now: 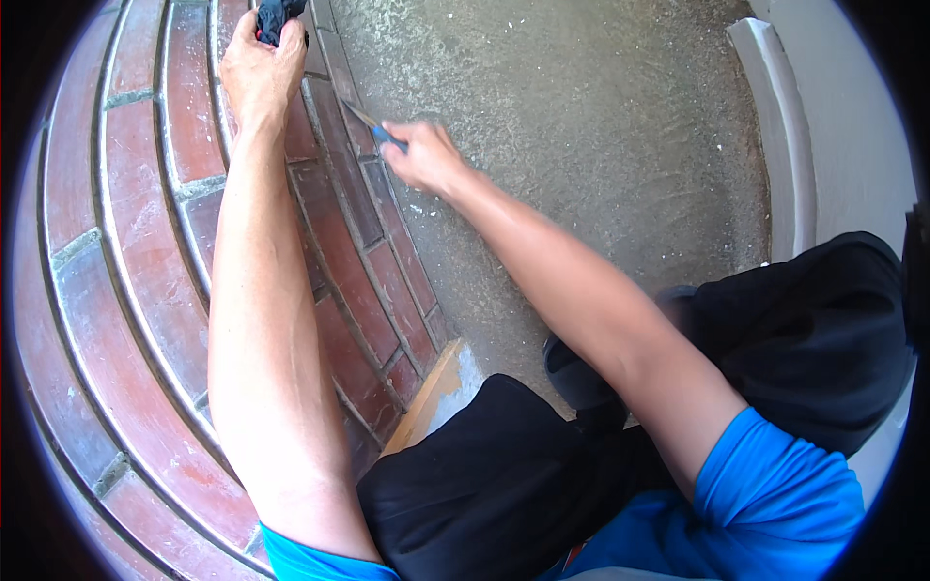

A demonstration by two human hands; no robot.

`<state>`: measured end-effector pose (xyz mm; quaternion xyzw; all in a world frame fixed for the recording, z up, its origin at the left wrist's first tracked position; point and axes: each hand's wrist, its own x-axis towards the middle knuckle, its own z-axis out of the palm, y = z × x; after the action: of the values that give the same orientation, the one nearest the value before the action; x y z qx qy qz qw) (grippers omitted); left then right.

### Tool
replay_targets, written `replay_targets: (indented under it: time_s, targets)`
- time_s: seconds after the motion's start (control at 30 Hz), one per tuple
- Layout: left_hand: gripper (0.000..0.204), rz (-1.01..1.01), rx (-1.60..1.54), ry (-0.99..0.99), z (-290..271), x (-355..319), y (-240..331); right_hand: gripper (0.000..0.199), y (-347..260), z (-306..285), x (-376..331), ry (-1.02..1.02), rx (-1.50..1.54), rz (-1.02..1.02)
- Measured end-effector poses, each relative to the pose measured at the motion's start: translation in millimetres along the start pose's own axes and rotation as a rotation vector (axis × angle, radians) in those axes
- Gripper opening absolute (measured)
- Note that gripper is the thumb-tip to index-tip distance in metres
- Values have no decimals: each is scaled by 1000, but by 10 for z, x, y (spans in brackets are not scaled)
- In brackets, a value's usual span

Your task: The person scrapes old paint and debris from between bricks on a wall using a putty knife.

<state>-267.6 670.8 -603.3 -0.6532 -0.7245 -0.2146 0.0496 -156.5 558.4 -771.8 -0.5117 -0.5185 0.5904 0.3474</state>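
Observation:
At the top left my left hand [262, 77] is closed round a dark, crumpled-looking bundle [279, 17]; its kind is not clear, and the picture's edge cuts it off. It is held close to the red brick wall [155, 242]. My right hand [426, 157] grips a blue-handled tool with a thin, pointed blade [360, 114]. The blade points up and left at the lowest brick courses, where the wall meets the floor. Whether its tip touches a joint I cannot tell.
Rough grey concrete floor [562, 126] spreads right of the wall, with small pale crumbs on it. A wooden board [426, 397] stands at the wall's near end. A pale raised strip [780, 126] runs along the right side. My black-trousered knees [494, 465] are bent close by.

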Motion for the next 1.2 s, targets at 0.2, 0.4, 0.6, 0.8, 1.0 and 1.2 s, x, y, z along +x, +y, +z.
replay_targets:
  time_s: [0.2, 0.4, 0.6, 0.8, 1.0, 1.2]
  targets:
    - [48, 62, 35, 2, 88, 80, 72, 41, 228, 91, -828, 10, -10, -34]
    - [49, 159, 75, 44, 114, 86, 151, 42, 198, 105, -951, 136, -51, -17]
    - [49, 100, 83, 13, 4, 14, 20, 42, 159, 54, -1014, 63, -69, 1]
    - [50, 101, 113, 10, -56, 38, 23, 42, 22, -78, -909, -38, -61, 72]
    - [51, 170, 92, 26, -10, 61, 203, 42, -174, -107, -768, -92, -109, 193]
    - [52, 134, 104, -18, -83, -6, 367, 43, 43, -93, -985, -43, -21, 127]
